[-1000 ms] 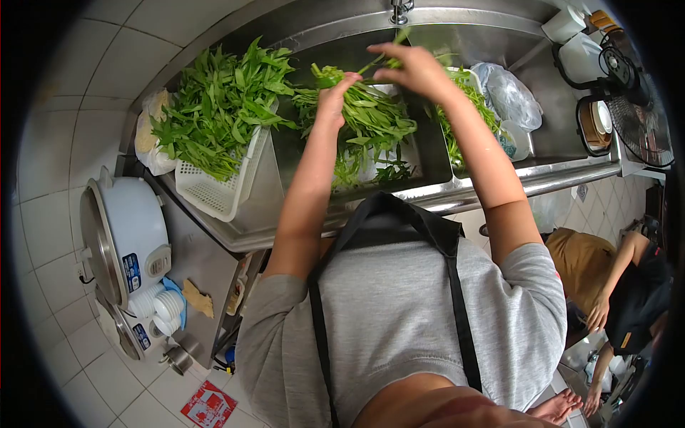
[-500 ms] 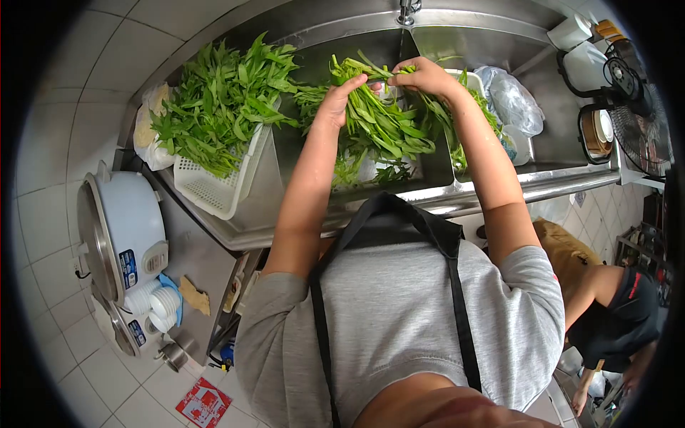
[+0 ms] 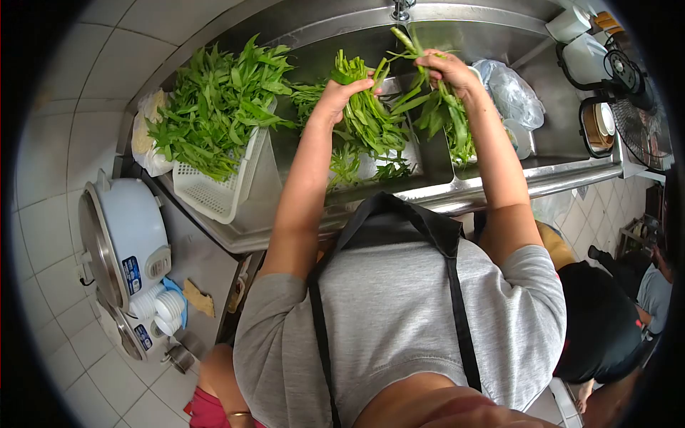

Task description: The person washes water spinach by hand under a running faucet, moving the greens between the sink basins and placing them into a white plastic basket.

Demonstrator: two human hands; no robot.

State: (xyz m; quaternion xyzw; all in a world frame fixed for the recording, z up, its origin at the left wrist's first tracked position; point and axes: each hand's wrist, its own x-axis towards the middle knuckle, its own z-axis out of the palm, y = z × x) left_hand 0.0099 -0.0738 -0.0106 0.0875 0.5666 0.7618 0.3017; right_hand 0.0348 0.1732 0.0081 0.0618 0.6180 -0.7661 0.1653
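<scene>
Over the left basin of the steel sink [image 3: 439,187], my left hand [image 3: 339,101] is closed around a thick bunch of water spinach [image 3: 371,121], leaves hanging down. My right hand [image 3: 448,71] grips a few water spinach stalks [image 3: 405,43] above the divider. Their cut ends point up and away, and their leaves droop toward the right basin. More water spinach [image 3: 460,143] lies below that hand, and loose leaves lie in the left basin. To the left, a large heap of water spinach [image 3: 221,100] fills a white perforated basket [image 3: 214,196].
A faucet [image 3: 402,10] stands at the back. Clear plastic bags [image 3: 515,98] lie in the right basin; a fan [image 3: 638,107] stands at far right. Rice cookers [image 3: 132,228] and stacked bowls [image 3: 168,307] are at left. People are close behind: a dark-clothed back [image 3: 596,321], a red garment [image 3: 207,410].
My right hand has moved up and right, away from my left, drawing stalks from the bunch. A person in red has appeared at lower left; people behind on the right have shifted.
</scene>
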